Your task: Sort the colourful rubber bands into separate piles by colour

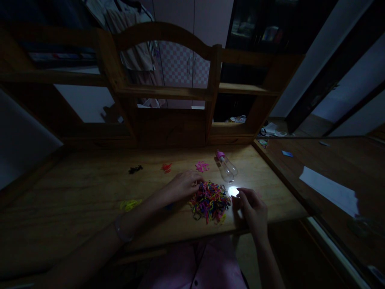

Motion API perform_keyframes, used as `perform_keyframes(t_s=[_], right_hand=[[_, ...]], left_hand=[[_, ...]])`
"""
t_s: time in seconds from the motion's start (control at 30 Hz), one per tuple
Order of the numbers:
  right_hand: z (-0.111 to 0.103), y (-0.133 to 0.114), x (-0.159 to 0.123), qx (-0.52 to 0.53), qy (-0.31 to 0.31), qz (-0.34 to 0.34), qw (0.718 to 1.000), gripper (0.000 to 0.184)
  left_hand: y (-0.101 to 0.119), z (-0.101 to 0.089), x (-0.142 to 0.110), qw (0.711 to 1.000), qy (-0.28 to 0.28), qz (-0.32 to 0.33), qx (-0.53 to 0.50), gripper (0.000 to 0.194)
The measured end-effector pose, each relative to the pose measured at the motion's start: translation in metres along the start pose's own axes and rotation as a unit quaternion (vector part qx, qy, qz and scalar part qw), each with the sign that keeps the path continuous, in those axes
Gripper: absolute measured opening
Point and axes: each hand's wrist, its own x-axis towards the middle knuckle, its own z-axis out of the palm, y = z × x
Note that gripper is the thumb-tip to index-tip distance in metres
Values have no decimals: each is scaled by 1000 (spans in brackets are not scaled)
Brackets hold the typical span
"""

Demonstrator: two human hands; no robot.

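Observation:
A heap of small multicoloured rubber bands [210, 200] lies on the wooden desk in front of me. My left hand [189, 182] reaches over its left edge, fingers curled with the tips touching the bands; what they pinch is hidden. On the heap's right side, my right hand [252, 204] is closed, thumb and forefinger together beside a bright spot of light on the desk. Anything between those fingertips is too small to make out. Smaller groups lie apart by colour: black [135, 169], red [166, 167], pink [202, 166] and yellow bands [130, 205]. Some blue bands [169, 206] show beside my left forearm.
A clear bottle with a pink cap [227, 166] lies behind the heap, to the right. A wooden shelf unit [171, 124] rises along the desk's back edge. Right of the desk, a brown surface holds a white paper sheet [329, 190] and a small blue card [287, 153]. The room is dim.

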Motion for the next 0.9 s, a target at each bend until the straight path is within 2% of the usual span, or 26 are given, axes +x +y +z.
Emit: perform_keyframes(t_s=[0.2,0.4,0.53,0.9], right_hand=[[-1,0,0,10,-7,5,1000,27],[-1,-3,0,4,-5,7,1000,27],[-1,-3,-1,-2,-5,5,1000,26],[-1,-3,-2,-4,-8,10,1000,26]], left_hand=[[-7,13,5,998,-21,17,58,27],[-6,11,3,998,-16,31,55,25],[-3,10,3,998,-7,24,52,17],[-2,1,0,999,18,-15,-36,11]])
